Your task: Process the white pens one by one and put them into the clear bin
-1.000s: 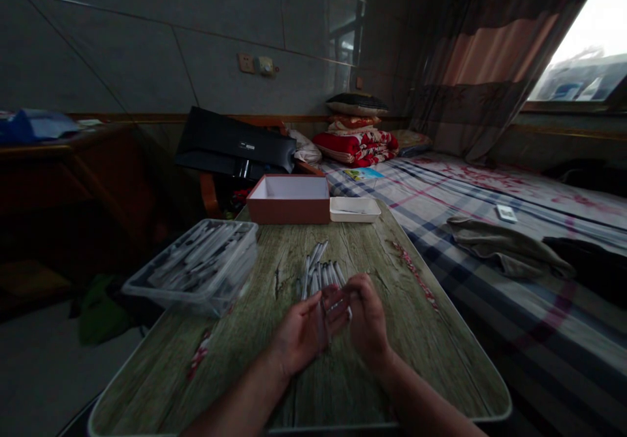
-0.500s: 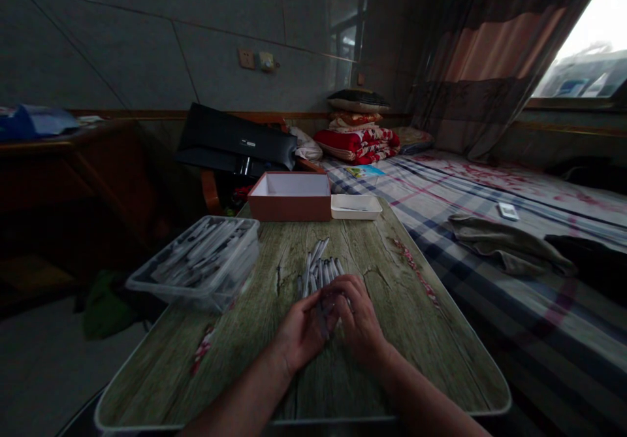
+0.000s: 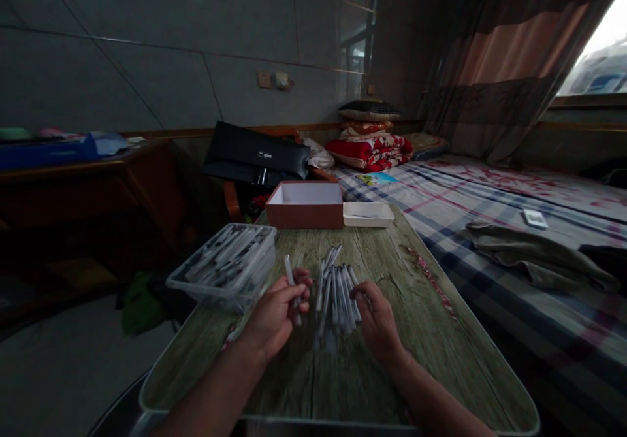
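In my left hand a slim, pale pen is pinched between thumb and fingers, its top end pointing up and away from me. Several similar clear-and-grey pens lie in a loose pile on the wood-patterned table, between my two hands. My right hand rests at the right edge of this pile with its fingers curled inward; whether anything is in them is hidden. To the left of my left hand stands a clear plastic box filled with many more pens.
At the table's far end sit an open brown box with a white inside and a small white tray holding a few thin items. A bed with a checked sheet runs along the right. Behind is a black monitor.
My hands, together over the near end of the pens before, have moved apart. The left now holds one pen off to the left; the right is at the pile's right side. The view has shifted.
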Demonstrator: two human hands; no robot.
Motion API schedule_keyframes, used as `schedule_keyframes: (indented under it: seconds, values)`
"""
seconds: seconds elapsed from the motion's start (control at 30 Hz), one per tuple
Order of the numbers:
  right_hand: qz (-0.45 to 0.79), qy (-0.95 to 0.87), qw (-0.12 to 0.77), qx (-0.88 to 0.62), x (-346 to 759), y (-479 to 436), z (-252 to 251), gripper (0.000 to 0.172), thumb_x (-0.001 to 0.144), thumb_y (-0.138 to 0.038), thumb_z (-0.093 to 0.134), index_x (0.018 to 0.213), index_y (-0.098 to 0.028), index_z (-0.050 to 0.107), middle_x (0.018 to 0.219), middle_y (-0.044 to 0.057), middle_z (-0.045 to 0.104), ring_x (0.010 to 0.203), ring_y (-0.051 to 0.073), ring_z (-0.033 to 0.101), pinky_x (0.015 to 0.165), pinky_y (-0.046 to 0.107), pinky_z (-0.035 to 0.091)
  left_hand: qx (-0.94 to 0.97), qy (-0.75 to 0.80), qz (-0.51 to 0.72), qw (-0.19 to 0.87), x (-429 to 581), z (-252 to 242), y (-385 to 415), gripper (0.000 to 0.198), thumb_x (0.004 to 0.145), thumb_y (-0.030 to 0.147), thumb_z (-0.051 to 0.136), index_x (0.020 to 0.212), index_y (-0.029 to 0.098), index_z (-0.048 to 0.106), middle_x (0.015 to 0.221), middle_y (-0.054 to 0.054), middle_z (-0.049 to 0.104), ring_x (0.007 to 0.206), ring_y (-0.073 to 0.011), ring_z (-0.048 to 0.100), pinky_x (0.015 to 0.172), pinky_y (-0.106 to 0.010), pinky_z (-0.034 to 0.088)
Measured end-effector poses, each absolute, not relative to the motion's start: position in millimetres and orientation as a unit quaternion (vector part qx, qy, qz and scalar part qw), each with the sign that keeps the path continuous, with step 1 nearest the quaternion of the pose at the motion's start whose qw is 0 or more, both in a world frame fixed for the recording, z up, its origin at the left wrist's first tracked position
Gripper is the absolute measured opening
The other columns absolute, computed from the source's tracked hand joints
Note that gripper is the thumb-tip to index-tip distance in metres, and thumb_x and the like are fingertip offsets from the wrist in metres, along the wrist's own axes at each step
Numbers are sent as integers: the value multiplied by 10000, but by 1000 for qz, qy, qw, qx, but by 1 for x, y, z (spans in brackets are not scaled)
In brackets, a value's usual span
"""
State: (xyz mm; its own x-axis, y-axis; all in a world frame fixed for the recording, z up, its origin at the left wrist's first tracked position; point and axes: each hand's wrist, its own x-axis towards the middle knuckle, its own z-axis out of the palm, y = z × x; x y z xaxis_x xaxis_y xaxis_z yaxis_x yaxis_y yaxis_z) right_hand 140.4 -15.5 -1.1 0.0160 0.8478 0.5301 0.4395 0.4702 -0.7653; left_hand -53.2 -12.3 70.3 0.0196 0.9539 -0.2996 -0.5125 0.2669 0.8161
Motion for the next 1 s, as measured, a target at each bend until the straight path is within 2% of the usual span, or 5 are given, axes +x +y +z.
schedule_keyframes:
  seconds: [0.13, 0.3, 0.43, 0.7, 1.0]
  values:
    - [192, -677, 528, -476, 142, -15, -2, 186, 915, -241, 414, 801, -202, 556, 766, 27, 587, 750, 169, 553, 706, 280, 422, 331, 495, 561, 576, -104, 100, 7, 271, 658, 39, 576, 909, 137, 605, 780, -17, 583, 550, -72, 496, 474, -177, 393]
    - [190, -673, 526, -484, 140, -16, -5, 200, 914, -257, 412, 795, -195, 561, 761, 32, 597, 747, 171, 561, 707, 282, 423, 472, 616, 533, 336, -177, 123, 42, 262, 641, 144, 567, 902, 161, 587, 682, 35, 532, 524, -92, 439, 484, -200, 354]
    - [188, -678, 522, -483, 140, -16, -8, 213, 921, -274, 407, 809, -192, 569, 764, 35, 601, 758, 173, 565, 717, 285, 426, 522, 702, 451, 179, -218, 114, 73, 256, 648, 180, 556, 902, 167, 579, 781, -18, 616, 742, -188, 574, 680, -287, 467]
    - [195, -667, 522, -496, 140, -16, -10, 200, 908, -269, 432, 820, -190, 594, 754, 31, 621, 765, 172, 567, 726, 285, 421, 548, 703, 426, 152, -226, 80, 85, 429, 682, 117, 467, 1107, 160, 504, 1179, -120, 614, 1156, -238, 547, 1008, -379, 400]
    - [211, -547, 610, -532, 149, -4, -8, 164, 879, -243, 420, 907, -185, 571, 866, 57, 609, 820, 187, 564, 750, 313, 438, 624, 690, 367, -8, -214, 90, 67, 334, 766, 175, 476, 1093, 196, 541, 1152, -102, 597, 1137, -296, 532, 1021, -442, 373]
